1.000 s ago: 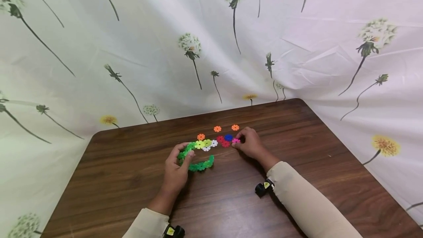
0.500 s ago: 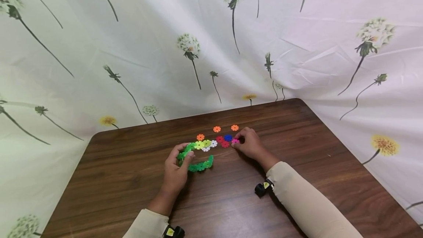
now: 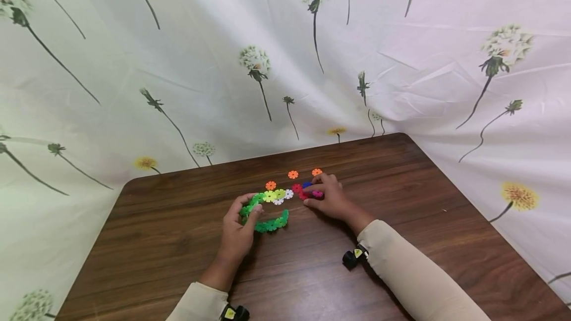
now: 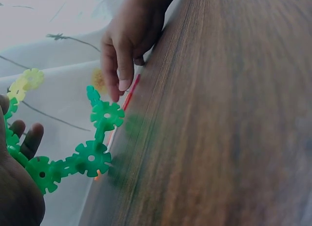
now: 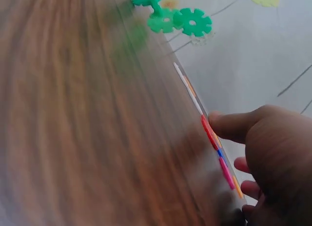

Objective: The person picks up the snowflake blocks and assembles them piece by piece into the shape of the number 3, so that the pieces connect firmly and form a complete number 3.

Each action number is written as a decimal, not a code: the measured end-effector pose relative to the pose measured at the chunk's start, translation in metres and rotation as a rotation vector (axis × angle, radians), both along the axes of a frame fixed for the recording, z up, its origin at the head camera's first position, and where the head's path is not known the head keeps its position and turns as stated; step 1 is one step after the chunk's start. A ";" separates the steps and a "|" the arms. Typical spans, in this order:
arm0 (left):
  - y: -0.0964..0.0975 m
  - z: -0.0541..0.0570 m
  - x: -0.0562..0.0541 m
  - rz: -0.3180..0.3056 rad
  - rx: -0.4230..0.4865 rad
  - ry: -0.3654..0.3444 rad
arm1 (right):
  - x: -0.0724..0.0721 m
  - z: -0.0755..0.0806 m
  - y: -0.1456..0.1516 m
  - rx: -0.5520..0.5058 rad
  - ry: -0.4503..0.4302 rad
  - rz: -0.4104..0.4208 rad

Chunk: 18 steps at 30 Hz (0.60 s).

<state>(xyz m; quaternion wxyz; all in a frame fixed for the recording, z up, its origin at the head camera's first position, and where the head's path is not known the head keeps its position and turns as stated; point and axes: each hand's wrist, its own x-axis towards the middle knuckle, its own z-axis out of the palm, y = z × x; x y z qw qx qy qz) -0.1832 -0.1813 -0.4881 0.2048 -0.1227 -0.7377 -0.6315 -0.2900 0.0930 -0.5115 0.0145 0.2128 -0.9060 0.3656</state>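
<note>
My left hand [image 3: 239, 227] holds a curved chain of interlocked green snowflake discs [image 3: 269, 225] with yellow discs [image 3: 269, 196] at one end. In the left wrist view, the green part [image 4: 91, 158] hangs out past the palm, above the table. My right hand [image 3: 335, 201] is low over the loose discs, thumb and forefinger apart. Red discs [image 3: 297, 188] lie by its fingertips, and a blue disc [image 3: 306, 185] is partly covered by them. Under the hand shows a pink disc [image 3: 317, 194]. The right wrist view has the thumb close to a red disc [image 5: 208, 132]; contact is unclear.
White discs [image 3: 289, 193] lie flat between the chain and the red ones. Three orange discs lie farther back, one orange disc [image 3: 293, 174] in the middle. Behind the brown wooden table [image 3: 178, 241] hangs a flower-printed cloth [image 3: 200, 53].
My right hand has released the pink disc, which stays on the table, and shifted left over the red and blue discs. The left hand and its chain have hardly moved.
</note>
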 end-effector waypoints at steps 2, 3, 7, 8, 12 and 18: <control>0.000 -0.001 0.000 0.004 -0.001 0.001 | 0.001 0.000 -0.001 0.012 0.004 0.014; 0.000 -0.001 0.000 0.006 -0.002 0.002 | 0.001 0.000 -0.002 0.012 0.007 0.014; 0.000 -0.002 0.000 0.006 -0.001 0.004 | 0.002 0.000 -0.003 -0.014 0.024 0.012; 0.000 -0.002 0.000 0.005 -0.001 0.004 | 0.001 -0.001 -0.003 -0.020 0.024 0.009; 0.000 -0.002 0.000 0.000 -0.003 0.007 | 0.002 0.000 -0.002 -0.021 0.016 0.007; 0.001 -0.003 -0.001 0.000 -0.006 0.017 | 0.002 -0.001 -0.002 -0.018 0.021 -0.002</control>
